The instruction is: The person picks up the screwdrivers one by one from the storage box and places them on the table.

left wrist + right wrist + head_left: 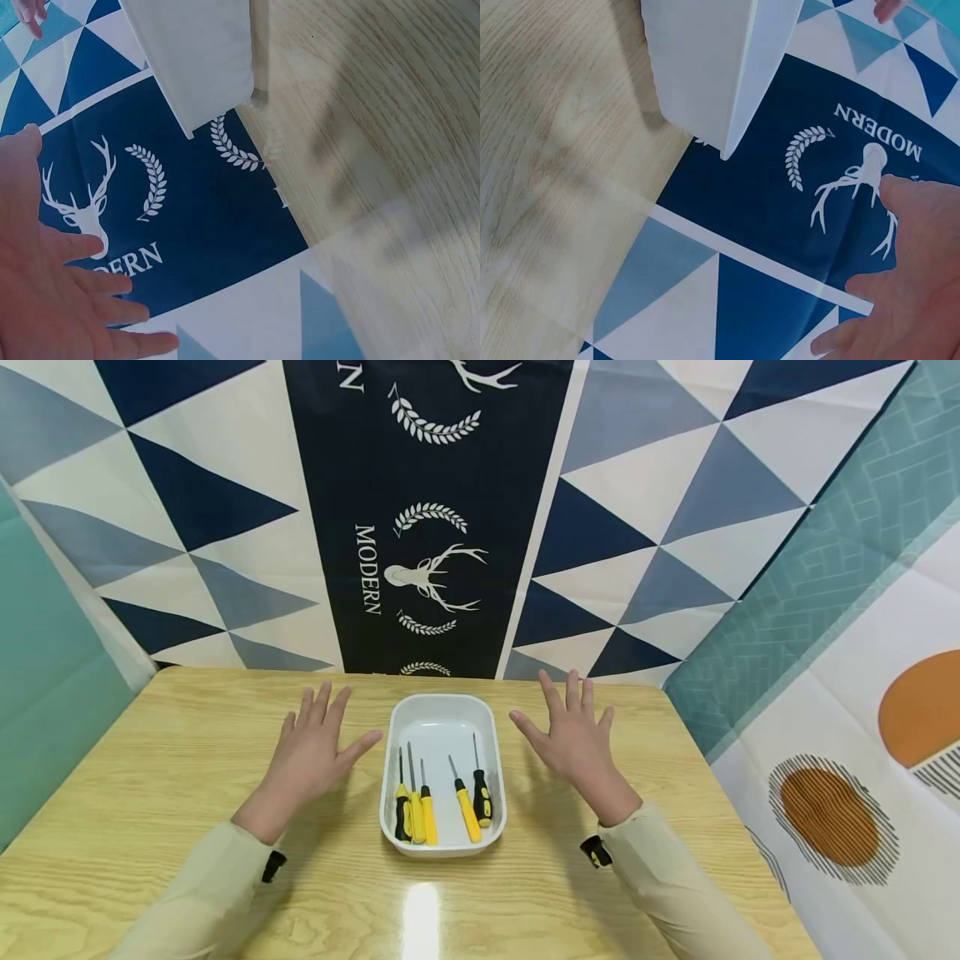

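A white rectangular tray (442, 712) stands on the table with several yellow-and-black screwdrivers (427, 817) lying inside, their shafts pointing toward the back. To its left my left hand (313, 754) hovers over the table, fingers spread and straight, holding nothing. My right hand (573, 739) is held over the table on the other side, likewise with fingers spread and nothing in it. Neither hand touches the tray. In the left wrist view the tray's outer wall (199, 60) shows beyond my palm; the right wrist view shows the opposite wall (697, 67).
The wooden table (187, 718) has light grain. At its back edge hangs a cloth (420, 527) with blue triangles and a dark deer-print band. A patterned cloth (862, 735) borders the right side, and a teal surface (52, 693) the left.
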The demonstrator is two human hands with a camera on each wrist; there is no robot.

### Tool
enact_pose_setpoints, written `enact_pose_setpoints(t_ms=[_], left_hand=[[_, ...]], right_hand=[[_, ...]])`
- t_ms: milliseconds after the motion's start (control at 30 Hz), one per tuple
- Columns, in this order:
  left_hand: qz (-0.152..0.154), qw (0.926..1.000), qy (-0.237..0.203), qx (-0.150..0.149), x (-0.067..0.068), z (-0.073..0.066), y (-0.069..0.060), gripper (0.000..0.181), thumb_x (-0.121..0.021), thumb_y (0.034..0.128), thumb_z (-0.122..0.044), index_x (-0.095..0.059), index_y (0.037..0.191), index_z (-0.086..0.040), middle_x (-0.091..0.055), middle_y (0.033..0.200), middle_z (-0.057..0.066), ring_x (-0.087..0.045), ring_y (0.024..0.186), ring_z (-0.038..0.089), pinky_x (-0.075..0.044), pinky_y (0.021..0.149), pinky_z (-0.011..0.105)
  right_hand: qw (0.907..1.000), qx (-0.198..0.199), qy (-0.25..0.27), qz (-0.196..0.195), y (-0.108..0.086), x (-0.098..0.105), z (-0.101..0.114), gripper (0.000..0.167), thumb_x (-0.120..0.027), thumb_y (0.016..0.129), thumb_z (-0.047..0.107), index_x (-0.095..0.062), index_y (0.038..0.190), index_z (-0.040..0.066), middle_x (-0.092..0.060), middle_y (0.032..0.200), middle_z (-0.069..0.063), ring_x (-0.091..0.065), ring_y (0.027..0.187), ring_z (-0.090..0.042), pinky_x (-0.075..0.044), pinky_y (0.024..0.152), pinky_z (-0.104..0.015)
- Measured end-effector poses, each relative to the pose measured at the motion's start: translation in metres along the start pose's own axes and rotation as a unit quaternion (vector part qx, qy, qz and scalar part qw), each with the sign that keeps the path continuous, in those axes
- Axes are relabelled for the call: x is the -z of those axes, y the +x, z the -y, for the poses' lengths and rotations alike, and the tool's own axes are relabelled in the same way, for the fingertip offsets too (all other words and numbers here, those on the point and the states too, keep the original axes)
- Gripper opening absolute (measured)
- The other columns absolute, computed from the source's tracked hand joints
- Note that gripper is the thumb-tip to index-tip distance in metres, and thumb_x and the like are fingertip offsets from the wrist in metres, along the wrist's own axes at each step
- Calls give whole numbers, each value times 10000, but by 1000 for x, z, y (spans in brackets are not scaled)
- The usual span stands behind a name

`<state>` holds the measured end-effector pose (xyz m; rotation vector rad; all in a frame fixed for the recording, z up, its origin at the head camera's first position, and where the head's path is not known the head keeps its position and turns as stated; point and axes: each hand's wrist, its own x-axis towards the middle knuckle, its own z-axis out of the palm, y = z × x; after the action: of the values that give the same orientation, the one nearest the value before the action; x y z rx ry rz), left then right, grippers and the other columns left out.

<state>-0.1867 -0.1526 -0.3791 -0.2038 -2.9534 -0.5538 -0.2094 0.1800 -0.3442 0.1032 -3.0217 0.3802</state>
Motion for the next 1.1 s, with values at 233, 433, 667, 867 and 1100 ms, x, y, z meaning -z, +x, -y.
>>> enact_pose_setpoints(t_ms=[233, 433, 667, 867, 1100], left_hand=[[-278, 9993, -230, -127, 1, -1, 1, 910, -343, 873, -709, -249, 1461, -21, -257, 1490, 262, -232, 1367, 463, -257, 1074, 647], [-208, 9961, -852, -18, 1, -1, 0, 917, -394, 871, -686, -269, 1443, 19, -353, 1428, 274, -353, 1297, 452, -334, 1048, 606], [57, 9858, -1617, 443, 4, -3, -2, 835, -456, 890, -620, -321, 1423, 9, -441, 1377, 247, -451, 1241, 417, -412, 1006, 561], [158, 9709, -2281, 720, 1, -2, -1, 719, -514, 894, -560, -423, 1360, -20, -532, 1284, 207, -544, 1144, 368, -483, 948, 491], [327, 9578, -2671, 1014, -10, 1, 0, 593, -563, 904, -464, -489, 1292, -22, -575, 1206, 172, -554, 1099, 308, -495, 921, 429]], right_hand=[[10000, 45, 37, 17, -1, 0, 0, 823, -365, 875, 698, -116, 1516, 247, -1, 1561, -211, 23, 1439, -398, -78, 1073, -725], [10000, 77, 15, 35, 0, -2, -2, 821, -366, 878, 694, -156, 1511, 215, -71, 1549, -237, -37, 1434, -410, -162, 1065, -715], [9998, 49, 144, 158, 0, -3, -2, 814, -392, 885, 669, -180, 1507, 188, -122, 1538, -249, -122, 1413, -441, -247, 1051, -689], [9994, 65, 261, 210, 0, -3, -1, 814, -402, 882, 669, -206, 1499, 176, -170, 1530, -243, -229, 1379, -448, -285, 1035, -680], [9982, 122, 524, 268, 0, -2, -1, 791, -450, 891, 619, -238, 1488, 145, -268, 1507, -212, -306, 1349, -435, -306, 1049, -646]])
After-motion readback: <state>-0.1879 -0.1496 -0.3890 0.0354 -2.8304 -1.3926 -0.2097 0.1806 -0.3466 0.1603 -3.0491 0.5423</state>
